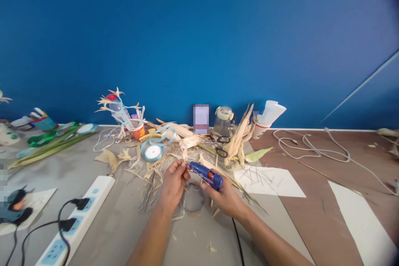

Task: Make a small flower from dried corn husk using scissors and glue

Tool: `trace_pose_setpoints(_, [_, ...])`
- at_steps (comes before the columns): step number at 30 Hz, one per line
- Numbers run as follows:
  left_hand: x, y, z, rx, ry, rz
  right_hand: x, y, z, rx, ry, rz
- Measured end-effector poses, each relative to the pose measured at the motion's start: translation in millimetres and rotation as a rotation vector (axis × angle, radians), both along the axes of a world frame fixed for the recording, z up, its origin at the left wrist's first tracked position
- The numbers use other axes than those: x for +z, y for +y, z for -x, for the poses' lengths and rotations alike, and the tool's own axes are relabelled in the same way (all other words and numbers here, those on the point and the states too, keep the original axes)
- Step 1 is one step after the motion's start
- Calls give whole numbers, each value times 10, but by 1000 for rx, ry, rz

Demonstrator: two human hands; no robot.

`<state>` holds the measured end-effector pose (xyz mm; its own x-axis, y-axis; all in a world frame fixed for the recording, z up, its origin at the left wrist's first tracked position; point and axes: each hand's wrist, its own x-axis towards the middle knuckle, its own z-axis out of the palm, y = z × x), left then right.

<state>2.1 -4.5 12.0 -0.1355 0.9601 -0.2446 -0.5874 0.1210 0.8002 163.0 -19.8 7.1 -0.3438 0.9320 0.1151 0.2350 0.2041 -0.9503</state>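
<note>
In my right hand (226,195) is a blue hot glue gun (205,174), its nozzle pointing left toward the fingertips of my left hand (175,183). The left fingers are pinched together, and a pale piece of corn husk (185,154) shows just above them; its lower end is hidden by the fingers. A round ring (193,212) lies on the table beneath and between my hands. Dry husk scraps (152,187) are scattered left of my left hand. A black cord (238,241) runs toward me below my right forearm.
Behind my hands are black-handled scissors (222,152), a ribbon spool (153,152), a lidded jar (223,120) and upright husks (240,141). Thin sticks lie on white paper (293,185) at right. A power strip (77,220) with plugged cables stands left. White cables (311,149) coil far right.
</note>
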Motion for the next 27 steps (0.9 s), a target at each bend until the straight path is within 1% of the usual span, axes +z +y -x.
trace_pose_setpoints(8, [3,-3,-1,-3,-25,3,-9,-2,-6,2,-8,3])
trace_pose_setpoints(14, [-25,3,10,-9,-42,-13,19,0,-11,11,-38,-1])
trace_pose_setpoints(19, [-13,3,8,-9,-40,-12,35,0,-11,5,-37,4])
trace_pose_setpoints(27, [-14,-3,-6,-7,-22,-20,0,10,-11,4,-35,-10])
